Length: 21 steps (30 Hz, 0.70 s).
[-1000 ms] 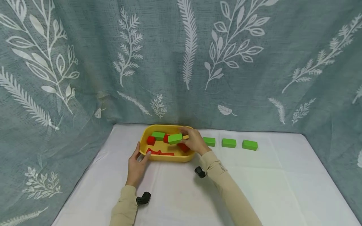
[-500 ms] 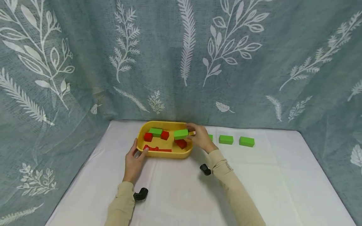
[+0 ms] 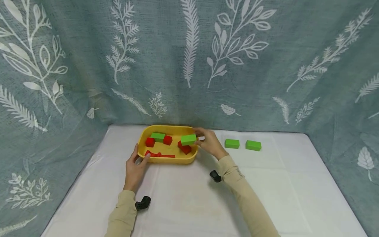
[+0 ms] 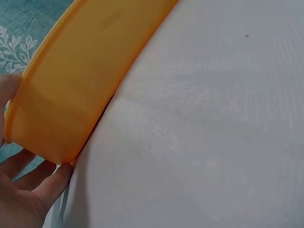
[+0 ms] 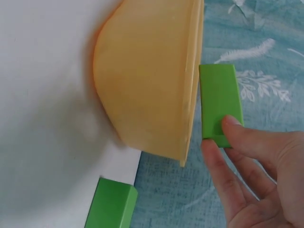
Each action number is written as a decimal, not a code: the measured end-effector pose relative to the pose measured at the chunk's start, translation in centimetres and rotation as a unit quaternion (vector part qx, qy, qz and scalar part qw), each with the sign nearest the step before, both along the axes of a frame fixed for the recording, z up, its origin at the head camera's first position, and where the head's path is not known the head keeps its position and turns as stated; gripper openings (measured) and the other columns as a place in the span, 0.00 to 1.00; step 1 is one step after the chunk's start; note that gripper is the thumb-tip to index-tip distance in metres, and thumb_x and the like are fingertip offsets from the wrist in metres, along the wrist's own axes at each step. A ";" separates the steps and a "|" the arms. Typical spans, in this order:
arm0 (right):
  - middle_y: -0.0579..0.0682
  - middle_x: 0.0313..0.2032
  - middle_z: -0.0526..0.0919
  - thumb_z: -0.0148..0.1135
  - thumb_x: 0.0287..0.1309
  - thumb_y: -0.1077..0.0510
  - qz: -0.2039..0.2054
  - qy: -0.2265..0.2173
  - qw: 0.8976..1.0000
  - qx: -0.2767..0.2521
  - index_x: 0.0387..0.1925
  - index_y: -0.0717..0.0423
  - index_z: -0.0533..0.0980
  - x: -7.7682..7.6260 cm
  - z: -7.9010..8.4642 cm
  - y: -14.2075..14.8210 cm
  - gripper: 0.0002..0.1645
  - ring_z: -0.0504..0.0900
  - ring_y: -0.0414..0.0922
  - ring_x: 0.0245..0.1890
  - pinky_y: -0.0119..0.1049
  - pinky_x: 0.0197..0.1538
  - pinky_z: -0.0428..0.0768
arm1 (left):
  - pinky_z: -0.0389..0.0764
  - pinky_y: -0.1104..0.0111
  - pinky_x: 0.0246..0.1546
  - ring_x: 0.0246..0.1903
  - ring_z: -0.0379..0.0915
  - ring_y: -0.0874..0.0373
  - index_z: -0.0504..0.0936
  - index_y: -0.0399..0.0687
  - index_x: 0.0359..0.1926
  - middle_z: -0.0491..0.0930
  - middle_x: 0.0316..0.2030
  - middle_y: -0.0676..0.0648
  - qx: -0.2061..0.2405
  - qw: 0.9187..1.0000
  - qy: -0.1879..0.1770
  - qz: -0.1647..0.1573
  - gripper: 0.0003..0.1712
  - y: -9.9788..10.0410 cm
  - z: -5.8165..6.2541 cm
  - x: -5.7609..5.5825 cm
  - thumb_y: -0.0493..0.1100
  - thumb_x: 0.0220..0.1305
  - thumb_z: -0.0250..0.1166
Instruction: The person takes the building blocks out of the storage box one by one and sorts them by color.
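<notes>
My left hand grips the front left corner of a yellow plastic tray, thumb at the rim and fingers around the outside wall. In the left wrist view, fingertips touch the tray's lower edge. A green rectangular block is pinched by one end between the thumb and fingers of my right hand, over the tray's right end. The right wrist view shows this block level with the rim. Inside the tray lie another green block, red cubes, a partly covered red block and flat red pieces.
Two green blocks lie in a row on the white tablecloth, right of the tray. A patterned teal curtain hangs right behind the tray and wraps around the sides.
My right hand has carried the green block rightward across the tray toward its right rim. The nearest table block has become hidden behind that hand. My left hand keeps its grip; the head view has shifted.
</notes>
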State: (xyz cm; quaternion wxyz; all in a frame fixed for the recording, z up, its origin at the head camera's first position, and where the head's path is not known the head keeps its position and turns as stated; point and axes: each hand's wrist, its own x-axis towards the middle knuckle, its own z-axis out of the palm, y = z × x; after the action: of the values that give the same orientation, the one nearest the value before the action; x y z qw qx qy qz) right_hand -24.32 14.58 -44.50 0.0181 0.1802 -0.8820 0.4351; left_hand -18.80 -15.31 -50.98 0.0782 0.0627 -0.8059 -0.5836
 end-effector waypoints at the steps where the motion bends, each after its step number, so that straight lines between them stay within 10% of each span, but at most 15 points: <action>1: 0.52 0.46 0.79 0.66 0.47 0.65 0.000 -0.001 1.000 0.000 0.57 0.56 0.69 0.0 0.0 0.0 0.32 0.79 0.44 0.44 0.32 0.44 0.80 | 0.65 0.63 0.60 0.62 0.55 0.55 0.51 0.61 0.69 0.55 0.66 0.55 0.000 1.000 -0.003 0.004 0.44 0.0 0.1 0.1 0.57 0.54 0.62; 21: 0.53 0.46 0.79 0.65 0.47 0.67 -0.011 -0.008 0.999 -0.030 0.57 0.54 0.69 0.7 -0.1 4.7 0.33 0.78 0.46 0.47 0.33 0.47 0.79 | 0.60 0.61 0.63 0.64 0.52 0.55 0.48 0.71 0.67 0.50 0.67 0.60 -0.015 0.999 -0.044 0.026 0.41 0.9 0.8 0.4 0.58 0.56 0.60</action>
State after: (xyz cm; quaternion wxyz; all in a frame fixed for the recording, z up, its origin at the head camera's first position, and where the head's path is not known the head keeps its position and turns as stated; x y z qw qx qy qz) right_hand -23.59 19.27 -44.56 0.0218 0.1662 -0.8708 0.4622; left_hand -18.37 -14.39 -50.21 0.0588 0.1079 -0.8155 -0.5655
